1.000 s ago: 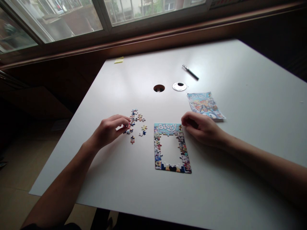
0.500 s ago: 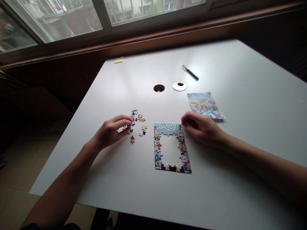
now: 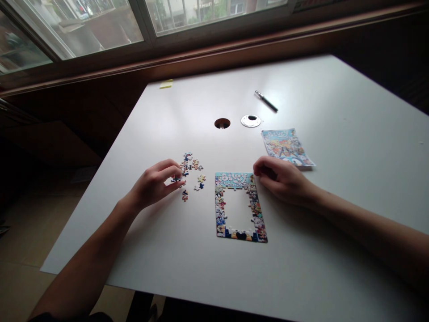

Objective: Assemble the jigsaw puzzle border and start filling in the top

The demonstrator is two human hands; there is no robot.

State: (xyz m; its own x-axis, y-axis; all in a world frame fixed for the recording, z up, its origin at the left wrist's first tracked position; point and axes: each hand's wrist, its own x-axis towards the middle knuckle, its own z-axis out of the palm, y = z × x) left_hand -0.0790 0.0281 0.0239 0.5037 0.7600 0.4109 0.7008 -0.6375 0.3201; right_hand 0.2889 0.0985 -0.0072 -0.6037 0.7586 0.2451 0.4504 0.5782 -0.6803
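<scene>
A partly assembled jigsaw puzzle lies flat on the white table, its border joined around a bare middle. Left of it, several loose puzzle pieces are scattered in a small pile. Over that pile's near side my left hand is bent, thumb and fingertips apart, with pieces showing in the gap between them; I make out no piece held. My right hand rests on the table, fingers curled in, beside the puzzle's top right corner. Nothing shows in its fingers. A printed picture sheet lies just beyond it.
Farther back on the table are a round cable hole, its silvery cover ring and a black pen-like stick. A yellow sticky note lies at the far left corner. A window stands behind.
My left hand's fingertips have drawn back slightly to the left, and the index finger has curled more, uncovering some pieces. My right hand and the assembled border stay still.
</scene>
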